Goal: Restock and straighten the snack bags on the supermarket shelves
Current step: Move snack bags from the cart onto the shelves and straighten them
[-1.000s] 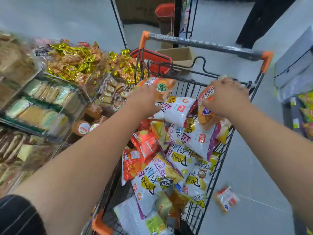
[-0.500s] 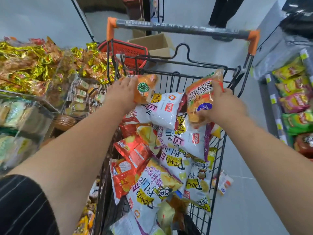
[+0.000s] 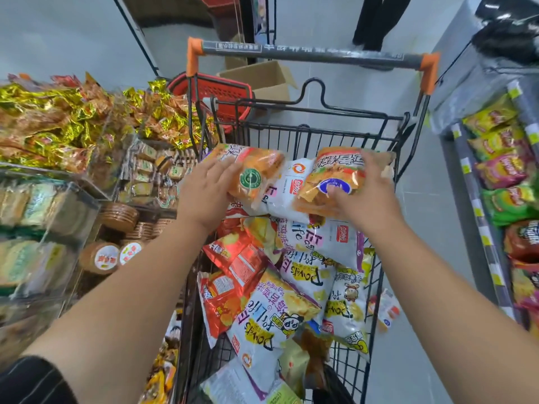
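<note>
Both crosswise, left bag (image 3: 256, 173), right bag (image 3: 332, 176), hands (image 3: 201, 193) seemingly gripping

Pale grey floor (image 3: 423, 228) stretches ahead under even light. Left of the left hand (image 3: 204, 196) stand clear acrylic display bins (image 3: 73, 217); right of the right hand (image 3: 370, 202), a grey shelf unit (image 3: 474, 199). Beyond both sit a cardboard box (image 3: 256, 80) and a red basket (image 3: 215, 88).

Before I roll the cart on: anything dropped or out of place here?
Yes: a small snack bag lies on the floor just right of the cart, outside its wire side. Otherwise, the left hand holds the green-seal bag, the right hand the blue-seal bag.
</note>
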